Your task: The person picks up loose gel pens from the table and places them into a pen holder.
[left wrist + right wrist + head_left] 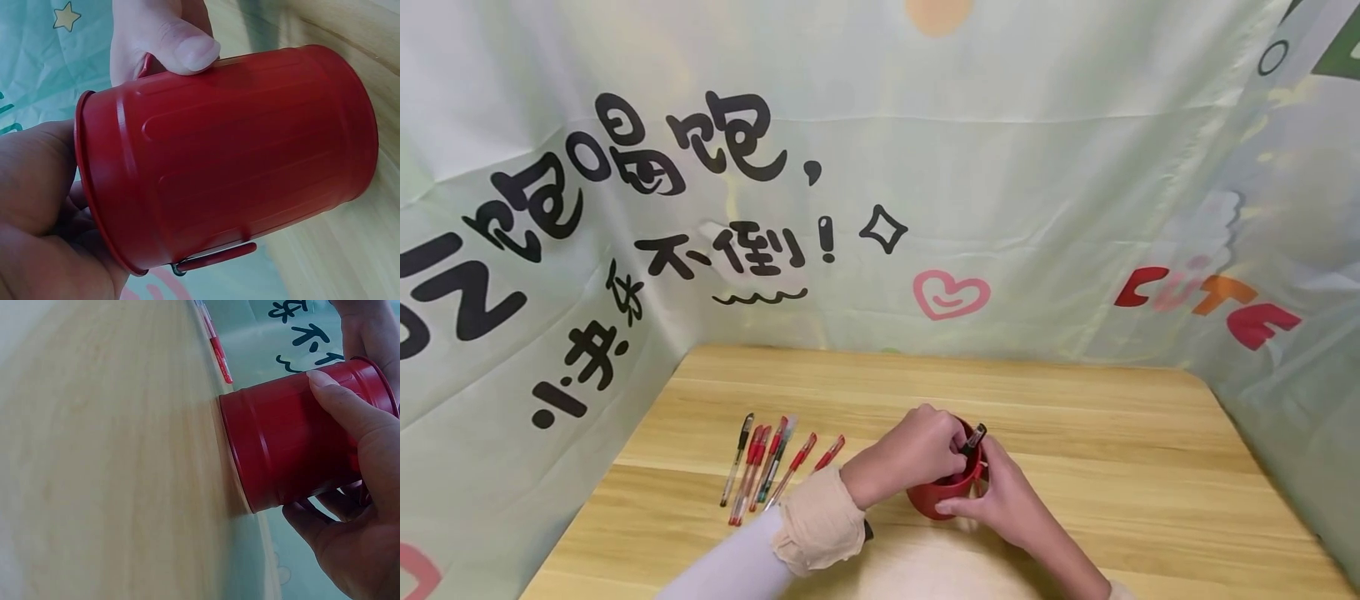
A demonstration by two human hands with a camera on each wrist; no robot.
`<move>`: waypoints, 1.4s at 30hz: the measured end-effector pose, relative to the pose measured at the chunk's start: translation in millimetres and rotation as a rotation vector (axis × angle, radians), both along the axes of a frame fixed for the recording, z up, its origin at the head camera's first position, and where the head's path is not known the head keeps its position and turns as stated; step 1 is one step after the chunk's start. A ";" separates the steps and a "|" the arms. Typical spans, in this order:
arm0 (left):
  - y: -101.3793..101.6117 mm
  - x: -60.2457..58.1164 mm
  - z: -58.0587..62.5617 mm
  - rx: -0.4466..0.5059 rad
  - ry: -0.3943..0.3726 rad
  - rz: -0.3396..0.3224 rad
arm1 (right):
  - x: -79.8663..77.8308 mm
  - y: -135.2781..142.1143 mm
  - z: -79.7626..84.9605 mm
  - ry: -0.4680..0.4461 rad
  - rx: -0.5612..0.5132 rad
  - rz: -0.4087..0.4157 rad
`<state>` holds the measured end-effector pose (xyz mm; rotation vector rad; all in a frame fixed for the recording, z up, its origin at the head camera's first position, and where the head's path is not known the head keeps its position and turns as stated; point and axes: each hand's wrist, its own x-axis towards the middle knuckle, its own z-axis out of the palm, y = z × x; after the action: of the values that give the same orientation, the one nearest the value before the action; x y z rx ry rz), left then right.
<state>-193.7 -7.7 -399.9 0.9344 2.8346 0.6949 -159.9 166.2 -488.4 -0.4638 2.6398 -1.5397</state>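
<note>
A red metal bucket (936, 500) with ribbed sides and small side handles stands on the table. My right hand (1007, 496) holds it from the right, the thumb (340, 403) along its wall and the fingers on the opposite side. My left hand (917, 450) reaches over the rim with its fingers down in the mouth, curled at a black pen (974, 438). The pen's top end sticks up tilted beside those fingers. Its lower part is hidden in the bucket, and the left fingertips are mostly out of sight. In the left wrist view the bucket (237, 150) covers most of the picture.
Several red-capped pens (756, 467) and a black-capped pen (737, 458) lie loosely grouped on the left of the wooden table (1112, 450). One red pen (830, 452) lies partly behind the left forearm. Printed cloth (1037, 208) hangs around the table's back and sides.
</note>
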 end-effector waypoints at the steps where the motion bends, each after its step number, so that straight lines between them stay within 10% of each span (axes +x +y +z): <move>1: -0.1 0.1 -0.4 -0.003 -0.002 0.001 | -0.4 -0.1 -0.4 0.002 -0.003 0.004; 21: -1.1 5.9 3.1 -0.003 -0.024 0.035 | -0.2 -1.2 -1.5 -0.021 0.005 -0.005; 42: -17.7 13.6 20.9 0.093 0.170 0.121 | -0.6 0.2 -3.7 0.037 -0.015 0.006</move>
<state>-180.0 -25.4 -379.0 0.8809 3.0535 0.8024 -160.5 166.5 -492.1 -0.5057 2.6531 -1.5651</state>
